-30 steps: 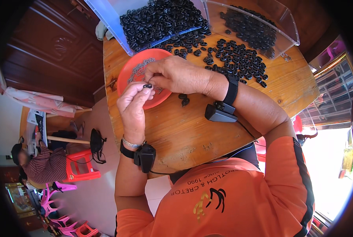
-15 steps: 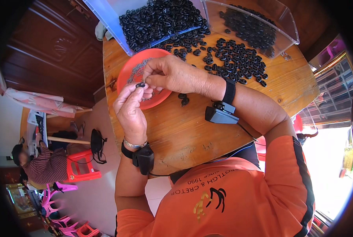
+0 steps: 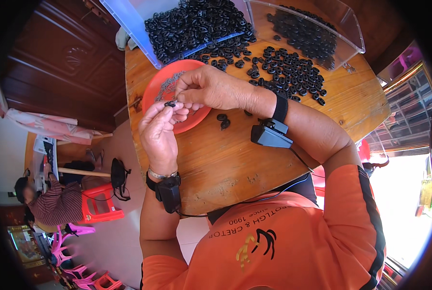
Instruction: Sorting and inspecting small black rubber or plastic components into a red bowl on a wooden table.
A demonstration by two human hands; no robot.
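Observation:
Between the thumb and fingers of my left hand (image 3: pixel 159 137) is a small black oval piece with two holes (image 3: pixel 170 104). My right hand (image 3: pixel 206 89) comes in from the right, its thumb and forefinger pinched close beside that piece. Whatever sits in the right pinch is too small to make out. Both hands are over a red bowl (image 3: pixel 196 122), which holds many small grey metal parts (image 3: pixel 165 88). A couple of loose black pieces (image 3: pixel 223 121) lie on the wooden table (image 3: pixel 216 166), just right of the bowl.
A clear bluish bin (image 3: pixel 127 30) full of black pieces lies tipped at the far side. Loose black pieces (image 3: pixel 293 72) spread beside it, near a second clear bin (image 3: pixel 348 46). At left, another person (image 3: pixel 56 200) sits on a red stool (image 3: pixel 97 205).
Both hands stay over the bowl, the left shifted very slightly left. The right fingertips have turned a little around the black piece, which remains in the left pinch.

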